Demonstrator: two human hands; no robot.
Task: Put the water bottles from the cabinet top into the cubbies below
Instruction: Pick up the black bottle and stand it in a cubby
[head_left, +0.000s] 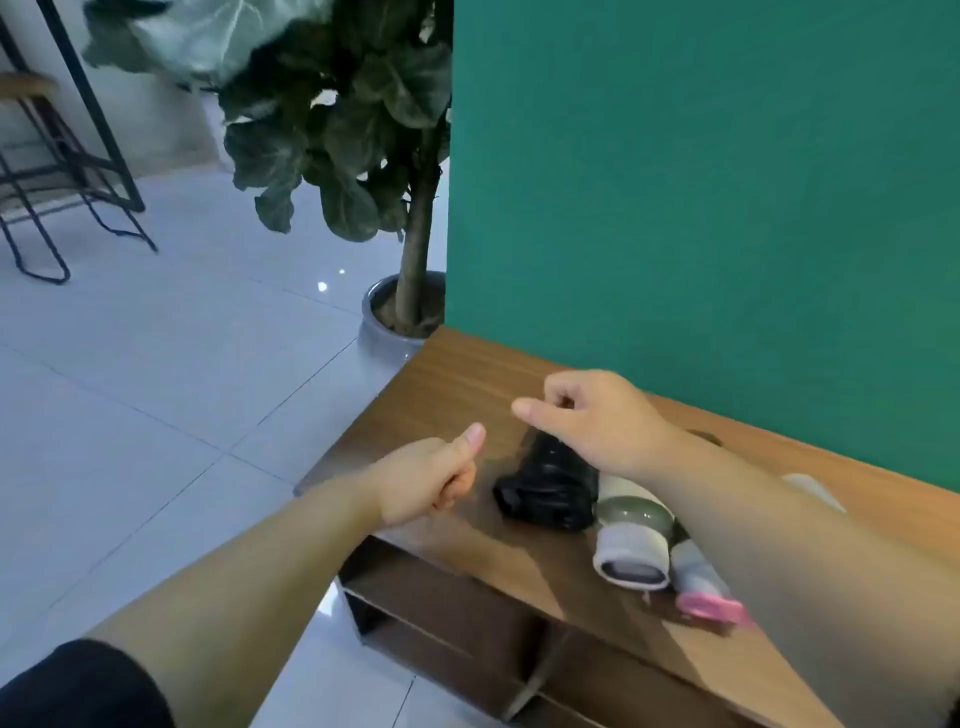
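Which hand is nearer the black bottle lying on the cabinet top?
Right. The right hand hovers over the far end of the black bottle, overlapping it in view. The left hand sits off to the bottle's left with a visible gap.

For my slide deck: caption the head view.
Left hand and right hand hover by bottles lying on cabinet top.

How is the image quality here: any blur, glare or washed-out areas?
Head view: soft throughout, with the pink-lidded bottle smeared by blur; small glare spots on the floor tiles; the plant leaves at top left are washed out and out of focus.
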